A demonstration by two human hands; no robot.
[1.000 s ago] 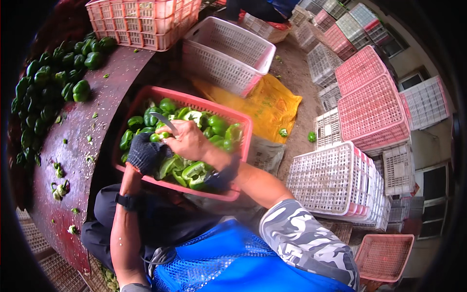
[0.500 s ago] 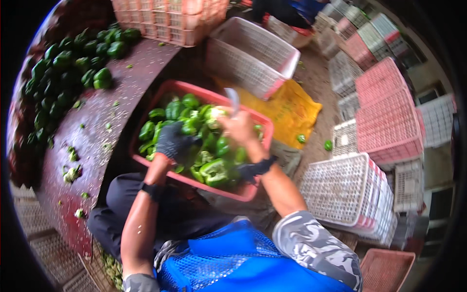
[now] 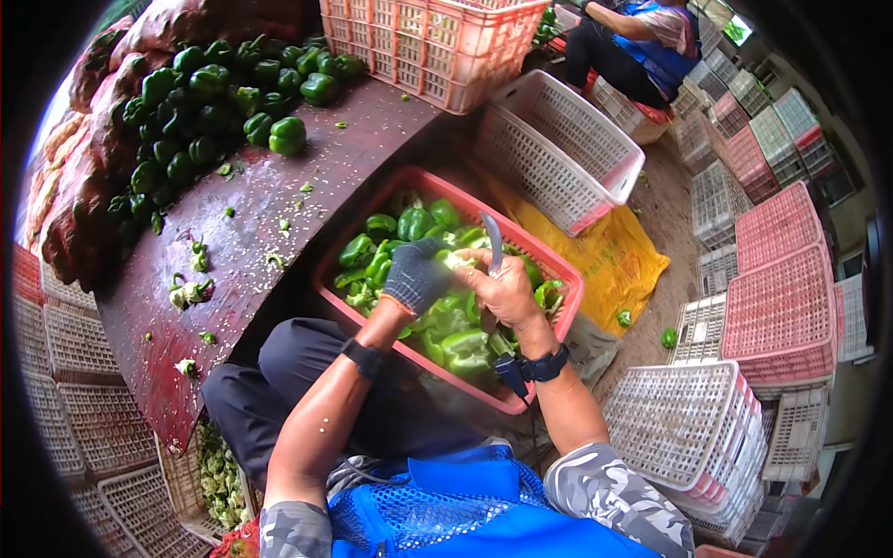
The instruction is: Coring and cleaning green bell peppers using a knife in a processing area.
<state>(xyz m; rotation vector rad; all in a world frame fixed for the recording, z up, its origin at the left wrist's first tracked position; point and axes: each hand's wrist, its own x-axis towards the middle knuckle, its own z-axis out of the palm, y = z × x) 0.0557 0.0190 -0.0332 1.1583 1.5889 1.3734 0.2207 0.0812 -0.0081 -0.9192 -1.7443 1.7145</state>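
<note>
My left hand (image 3: 416,274), in a dark knitted glove, is closed around a cut green bell pepper (image 3: 458,261) whose pale inside shows between my hands. My bare right hand (image 3: 507,290) grips a small knife; its curved blade (image 3: 494,237) points up and away from me. The fingers of this hand also touch the pepper, and the knife's handle is mostly hidden in the palm. Both hands are above a red plastic crate (image 3: 570,316) holding halved and whole green peppers (image 3: 468,353).
A heap of whole green peppers (image 3: 200,112) lies on the dark red tabletop (image 3: 251,232) at left, with scattered seeds and cores (image 3: 186,293). An orange crate (image 3: 419,46) and a white crate (image 3: 558,149) stand beyond. Stacked crates (image 3: 674,418) flank my right. A co-worker (image 3: 642,46) sits farther off.
The whole scene has shifted to the right and slightly down in view. My hands have come closer together at the pepper, and the right hand, blurred before, now shows sharply.
</note>
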